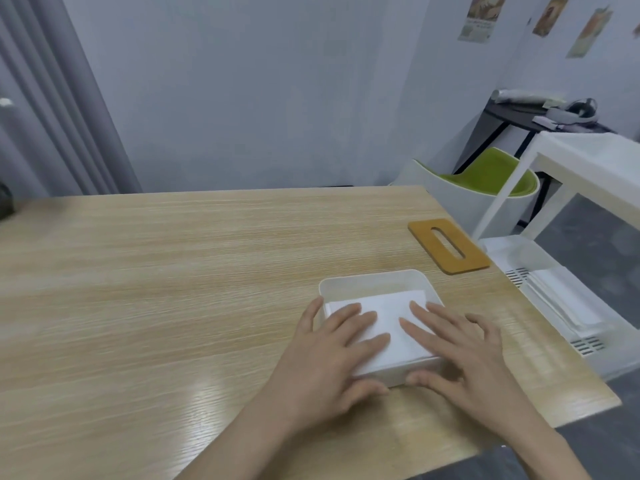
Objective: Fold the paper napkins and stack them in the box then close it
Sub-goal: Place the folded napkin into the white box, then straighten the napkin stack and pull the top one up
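Both hands flat on the folded white napkin [384, 315], which lies inside the open white plastic box [367, 278] near the right front of the wooden table [173, 271]. Left hand [325, 358]: fingers straight & spread, resting on the napkin's left part, pinky outside along the box's left wall, thumb at the near wall. Right hand [464, 355]: fingers also straight & spread, fingertips on the napkin's right half, thumb against the box's near wall. Neither hand grips anything, just pressing down. Brown wooden lid w/ oval slot [448, 245] lies flat on the table beyond the box, to its right, near the table edge, apart from the box. Off the table's right side, a white tray [554, 306] sits lower down w/ more white napkins [568, 303] in it. Green & white chair [485, 181] behind.
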Tool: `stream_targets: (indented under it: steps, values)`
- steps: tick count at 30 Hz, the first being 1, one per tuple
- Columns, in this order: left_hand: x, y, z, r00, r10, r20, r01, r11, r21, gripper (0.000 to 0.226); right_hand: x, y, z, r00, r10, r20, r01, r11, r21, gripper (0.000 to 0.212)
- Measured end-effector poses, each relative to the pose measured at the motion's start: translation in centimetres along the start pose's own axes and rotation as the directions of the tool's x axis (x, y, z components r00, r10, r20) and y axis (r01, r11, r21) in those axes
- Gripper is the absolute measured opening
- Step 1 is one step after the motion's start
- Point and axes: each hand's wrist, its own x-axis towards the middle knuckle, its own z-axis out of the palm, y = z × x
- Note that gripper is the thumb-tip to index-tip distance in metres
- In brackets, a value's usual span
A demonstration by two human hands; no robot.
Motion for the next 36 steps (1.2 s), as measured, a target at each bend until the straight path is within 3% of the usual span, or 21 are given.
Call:
stream_targets:
  steps: [6, 18, 23, 27, 36]
  values:
    - [1.2, -1.1, 0.9, 0.997, 0.013, -0.075, -0.008, 0.998, 0.06, 0.048, 1.2, 0.9, 0.4, 1.0, -0.008, 0.018, 0.009, 0.997, -0.074, 0.058]
    - [5.1, -4.7, 0.7, 0.999, -0.041, -0.026, 0.043, 0.996, 0.084, 0.051, 7.0, 3.1, 0.6, 0.993, -0.06, 0.104, 0.076, 0.984, -0.16, 0.058]
    - [6.1, -5.9, 0.5, 0.999, -0.021, -0.044, 0.026, 0.994, 0.108, 0.049, 8.8, 3.7, 1.2, 0.971, -0.225, 0.079, 0.238, 0.945, -0.225, 0.051]
    - [6.6, -5.6, 0.2, 1.0, -0.008, -0.008, 0.009, 0.99, 0.141, 0.048, 9.1, 4.8, 0.8, 0.938, -0.335, 0.087, 0.346, 0.913, -0.215, 0.044]
    - [7.5, -4.3, -1.4, 0.991, -0.09, 0.095, 0.077, 0.988, 0.136, 0.057, 10.3, 5.4, -0.6, 0.919, -0.319, 0.234, 0.363, 0.915, -0.177, 0.046]
